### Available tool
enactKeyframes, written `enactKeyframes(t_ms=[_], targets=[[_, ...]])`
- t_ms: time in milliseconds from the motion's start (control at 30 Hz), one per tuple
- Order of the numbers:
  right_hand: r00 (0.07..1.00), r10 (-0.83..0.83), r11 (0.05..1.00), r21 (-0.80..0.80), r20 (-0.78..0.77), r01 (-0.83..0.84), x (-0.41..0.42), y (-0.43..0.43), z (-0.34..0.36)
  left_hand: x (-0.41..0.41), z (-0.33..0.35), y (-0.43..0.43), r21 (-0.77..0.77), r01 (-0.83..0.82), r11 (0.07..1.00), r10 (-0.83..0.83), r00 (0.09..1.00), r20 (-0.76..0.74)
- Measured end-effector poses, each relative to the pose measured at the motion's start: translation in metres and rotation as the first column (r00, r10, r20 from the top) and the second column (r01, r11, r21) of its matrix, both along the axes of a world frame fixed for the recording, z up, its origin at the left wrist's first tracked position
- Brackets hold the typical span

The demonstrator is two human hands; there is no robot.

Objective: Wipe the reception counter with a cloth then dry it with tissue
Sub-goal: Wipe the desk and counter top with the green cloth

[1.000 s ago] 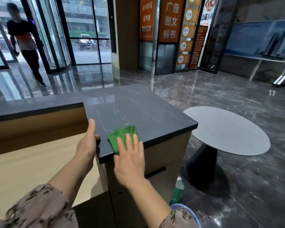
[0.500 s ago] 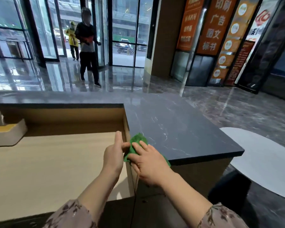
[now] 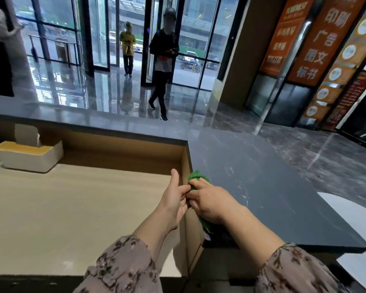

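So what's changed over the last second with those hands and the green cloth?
The right hand, flat on the green cloth a second ago, slid it to the left edge of the dark counter and bunched it in curled fingers. The left hand now reaches in to touch it. The view swung left, showing a tissue box. Unchanged: cloth on the counter, left hand beside that edge.

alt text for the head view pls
A person's right hand grips a green cloth at the left edge of a dark marble counter, the left hand open alongside. A tissue box sits on the lower desk.
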State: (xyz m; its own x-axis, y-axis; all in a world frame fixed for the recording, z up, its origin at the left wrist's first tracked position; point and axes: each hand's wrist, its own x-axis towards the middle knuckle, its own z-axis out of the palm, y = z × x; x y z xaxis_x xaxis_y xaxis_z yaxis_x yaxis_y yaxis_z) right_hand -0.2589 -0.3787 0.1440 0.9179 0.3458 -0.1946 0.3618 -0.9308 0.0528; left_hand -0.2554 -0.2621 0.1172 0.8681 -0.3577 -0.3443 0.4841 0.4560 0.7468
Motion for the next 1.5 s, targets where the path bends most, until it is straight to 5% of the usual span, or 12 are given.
enactKeyframes(t_ms=[633,867,1500], targets=[[0.995,0.098,0.995,0.006,0.009,-0.098,0.18,-0.018,-0.001,0.17,-0.003,-0.017,0.085,-0.065,0.994,0.059,0.995,0.076],[1.0,0.016,1.0,0.007,-0.004,-0.016,0.216,-0.018,-0.012,0.201,0.003,-0.024,0.086,-0.122,0.989,0.11,0.985,0.135],[0.967,-0.255,0.963,0.095,0.023,0.252,0.095,0.017,-0.018,0.117,-0.005,0.013,0.106,0.155,0.982,-0.159,0.987,0.035]])
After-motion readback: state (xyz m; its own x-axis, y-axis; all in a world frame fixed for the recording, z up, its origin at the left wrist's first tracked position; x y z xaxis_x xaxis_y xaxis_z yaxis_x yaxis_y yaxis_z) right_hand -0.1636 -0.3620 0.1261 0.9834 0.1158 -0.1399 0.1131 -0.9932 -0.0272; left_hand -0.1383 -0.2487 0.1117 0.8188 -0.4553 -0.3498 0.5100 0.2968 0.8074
